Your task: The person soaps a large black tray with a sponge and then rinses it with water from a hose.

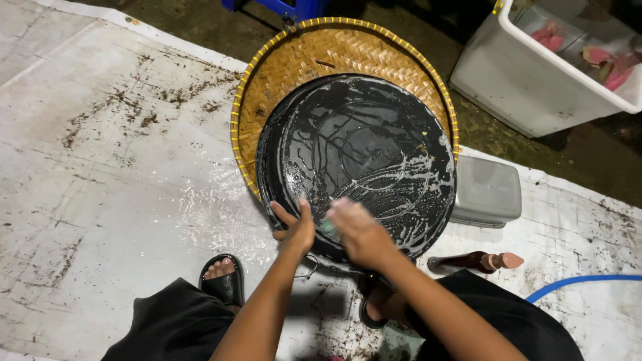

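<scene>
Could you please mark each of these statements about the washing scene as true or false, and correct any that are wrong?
1. The left hand grips the rim of the black round pan. True.
2. The pan is dry and clean. False: soapy white streaks cover its surface.
3. The right hand rubs the pan with something greenish. True, though motion blur hides what it is.
4. The woven bamboo tray lies on top of the pan. False: it sits behind and beneath the pan.
5. A blue hose lies at the right. True.
</scene>
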